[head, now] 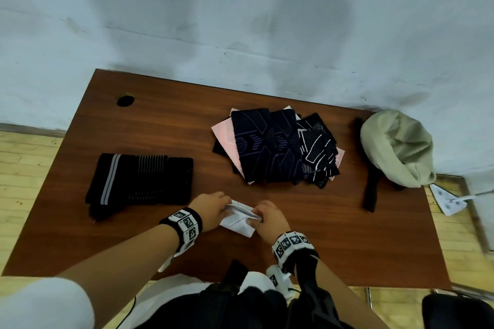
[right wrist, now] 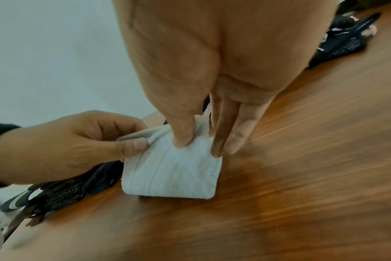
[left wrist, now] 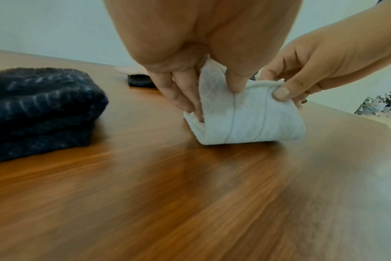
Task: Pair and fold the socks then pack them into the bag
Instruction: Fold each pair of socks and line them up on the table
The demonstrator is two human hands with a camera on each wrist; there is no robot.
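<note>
A folded pair of white socks (head: pixel 238 215) (left wrist: pixel 246 120) (right wrist: pixel 172 173) stands on the brown table (head: pixel 320 235) near its front edge. My left hand (head: pixel 211 211) (left wrist: pixel 212 97) (right wrist: pixel 134 137) pinches its left upper edge. My right hand (head: pixel 270 218) (left wrist: pixel 290 98) (right wrist: pixel 203 143) pinches the right upper edge between thumb and fingers. A folded black pair with grey stripes (head: pixel 139 181) (left wrist: pixel 40 109) lies to the left. Behind is a loose pile of dark patterned and pink socks (head: pixel 275 149). The beige bag (head: pixel 398 147) sits at the table's right end.
The bag's black strap (head: pixel 370 189) runs down the table on the right. A round cable hole (head: pixel 125 101) is at the back left. The wall rises right behind the table. A white stand foot (head: pixel 449 201) is on the floor to the right.
</note>
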